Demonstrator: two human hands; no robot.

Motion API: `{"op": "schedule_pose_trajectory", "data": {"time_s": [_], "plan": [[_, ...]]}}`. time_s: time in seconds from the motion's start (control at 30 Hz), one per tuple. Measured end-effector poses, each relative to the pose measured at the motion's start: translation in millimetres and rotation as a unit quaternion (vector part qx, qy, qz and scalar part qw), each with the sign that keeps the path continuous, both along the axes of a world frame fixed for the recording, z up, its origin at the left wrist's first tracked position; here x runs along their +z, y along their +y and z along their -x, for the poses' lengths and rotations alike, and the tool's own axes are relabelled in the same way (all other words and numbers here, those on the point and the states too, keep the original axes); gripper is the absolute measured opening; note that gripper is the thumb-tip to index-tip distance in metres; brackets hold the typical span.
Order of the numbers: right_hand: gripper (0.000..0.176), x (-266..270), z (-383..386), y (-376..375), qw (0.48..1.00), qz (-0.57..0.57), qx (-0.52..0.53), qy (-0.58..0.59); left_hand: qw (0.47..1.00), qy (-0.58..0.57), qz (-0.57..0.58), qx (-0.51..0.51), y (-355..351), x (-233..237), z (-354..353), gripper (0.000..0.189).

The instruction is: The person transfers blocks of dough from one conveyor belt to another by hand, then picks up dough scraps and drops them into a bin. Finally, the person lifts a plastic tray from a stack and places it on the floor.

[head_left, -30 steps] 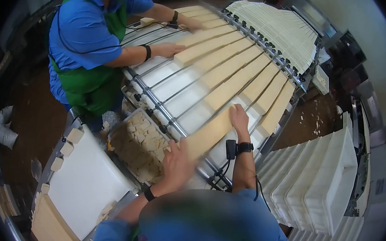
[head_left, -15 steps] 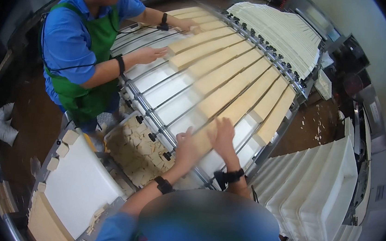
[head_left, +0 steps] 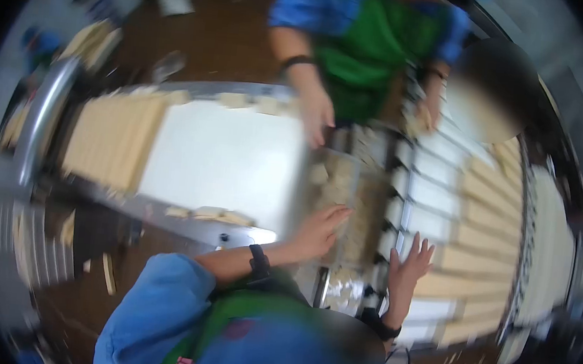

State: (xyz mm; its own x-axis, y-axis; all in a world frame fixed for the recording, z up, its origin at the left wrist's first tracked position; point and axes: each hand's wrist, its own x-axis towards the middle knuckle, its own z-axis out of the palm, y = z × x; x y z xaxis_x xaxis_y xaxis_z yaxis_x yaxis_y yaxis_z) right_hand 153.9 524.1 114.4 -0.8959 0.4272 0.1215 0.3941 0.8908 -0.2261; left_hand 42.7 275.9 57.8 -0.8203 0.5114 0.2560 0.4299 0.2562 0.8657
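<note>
My left hand (head_left: 320,232) is held over the bin (head_left: 355,188) of pale offcuts, fingers stretched out and nothing in it. To its right, my right hand (head_left: 409,267) has its fingers spread at the near side of the slatted rack, also holding nothing. Long pale-yellow slabs (head_left: 487,225) lie side by side on that rack between thin dark bars. Left of the bin is a smooth white surface (head_left: 224,154), with more pale slabs (head_left: 109,140) packed at its far left end. Motion blurs much of the view.
Across from me stands a co-worker in a green apron (head_left: 360,55); one of their hands (head_left: 316,118) is above the bin's far corner, the other at the rack. Trimmed pieces (head_left: 221,215) line the white surface's edges. A metal roller (head_left: 47,127) stands at far left.
My view has swung left. Both hands were at a slab on the rack; now they are off it and apart, the left one over the bin. The co-worker has turned towards the bin.
</note>
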Motion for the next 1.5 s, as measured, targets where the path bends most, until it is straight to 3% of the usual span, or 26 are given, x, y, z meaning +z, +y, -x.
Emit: {"op": "schedule_pose_trajectory", "data": {"time_s": [0.03, 0.17, 0.2, 0.27, 0.33, 0.4, 0.43, 0.5, 0.53, 0.57, 0.6, 0.63, 0.67, 0.77, 0.93, 1.0, 1.07, 1.2, 1.3, 1.37, 1.5], "plan": [[0.074, 14.6, 25.6, -29.5, 0.998, 0.035, 0.047, 0.014, 0.996, 0.077, 0.037, 0.028, -30.5, -8.2, 5.4, 0.064], [0.065, 39.2, 130.1, -149.6, 0.946, 0.14, 0.284, 0.071, 0.973, 0.11, 0.051, 0.198, -170.2, -10.3, 14.4, 0.034], [0.061, 42.7, 151.8, -186.0, 0.915, 0.21, 0.34, 0.054, 0.935, 0.181, 0.032, 0.303, -204.2, -0.1, 12.7, 0.02], [0.055, 48.7, 187.0, -253.1, 0.848, 0.276, 0.451, 0.037, 0.871, 0.178, 0.022, 0.458, -267.9, -20.3, 6.0, 0.023], [0.053, 50.6, 215.0, -335.8, 0.791, 0.29, 0.538, 0.021, 0.784, 0.056, 0.041, 0.617, -340.5, -40.9, -2.8, 0.026], [0.053, 36.7, 242.7, -410.7, 0.753, 0.288, 0.592, -0.005, 0.704, -0.012, 0.1, 0.703, -408.4, -67.2, -7.0, 0.04], [0.054, 23.3, 259.9, -447.6, 0.74, 0.27, 0.617, -0.008, 0.7, -0.012, 0.098, 0.708, -434.8, -80.0, -6.4, 0.04], [0.06, -19.1, 303.7, -517.4, 0.744, 0.231, 0.627, 0.0, 0.663, -0.028, 0.167, 0.729, -477.4, -99.3, -2.3, 0.059], [0.059, -33.1, 336.7, -545.5, 0.717, 0.341, 0.584, -0.168, 0.684, -0.056, 0.177, 0.706, -495.5, -104.1, 0.6, 0.075], [0.058, -45.2, 365.9, -572.8, 0.661, 0.436, 0.514, -0.33, 0.681, -0.057, 0.176, 0.708, -506.3, -104.3, 5.0, 0.075], [0.058, -58.7, 380.6, -603.2, 0.659, 0.434, 0.517, -0.331, 0.698, -0.069, 0.192, 0.687, -513.7, -99.7, 12.4, 0.076], [0.056, -72.4, 385.6, -637.2, 0.737, 0.264, 0.6, -0.166, 0.712, -0.082, 0.208, 0.665, -518.6, -92.7, 18.6, 0.076], [0.054, -82.0, 384.1, -665.2, 0.764, 0.079, 0.64, 0.01, 0.716, -0.092, 0.218, 0.657, -520.7, -83.4, 22.6, 0.074], [0.056, -91.7, 374.2, -718.9, 0.754, 0.151, 0.639, 0.025, 0.701, -0.097, 0.174, 0.685, -527.0, -92.7, 20.4, 0.064], [0.047, -109.3, 359.8, -768.1, 0.769, 0.122, 0.625, 0.051, 0.666, -0.097, 0.114, 0.731, -545.3, -114.3, 6.3, 0.054], [0.035, -116.3, 372.1, -784.2, 0.791, 0.0, 0.612, 0.0, 0.663, -0.098, 0.117, 0.733, -557.3, -110.3, 8.8, 0.052], [0.032, -121.4, 388.4, -787.6, 0.803, -0.038, 0.594, 0.018, 0.697, -0.073, 0.099, 0.707, -567.7, -103.0, 19.9, 0.052], [0.033, -157.2, 445.9, -789.8, 0.838, -0.086, 0.538, -0.011, 0.722, -0.059, 0.142, 0.675, -589.8, -115.8, 38.5, 0.054], [0.041, -164.0, 462.8, -789.8, 0.866, 0.019, 0.499, -0.031, 0.734, -0.127, 0.145, 0.651, -598.3, -102.3, 44.5, 0.06], [0.044, -158.2, 467.5, -800.2, 0.884, -0.098, 0.45, -0.083, 0.731, -0.135, 0.147, 0.653, -600.9, -93.7, 47.4, 0.062], [0.041, -157.4, 470.3, -807.3, 0.89, -0.108, 0.435, -0.081, 0.717, -0.162, 0.184, 0.653, -596.7, -93.7, 53.2, 0.071]]}}
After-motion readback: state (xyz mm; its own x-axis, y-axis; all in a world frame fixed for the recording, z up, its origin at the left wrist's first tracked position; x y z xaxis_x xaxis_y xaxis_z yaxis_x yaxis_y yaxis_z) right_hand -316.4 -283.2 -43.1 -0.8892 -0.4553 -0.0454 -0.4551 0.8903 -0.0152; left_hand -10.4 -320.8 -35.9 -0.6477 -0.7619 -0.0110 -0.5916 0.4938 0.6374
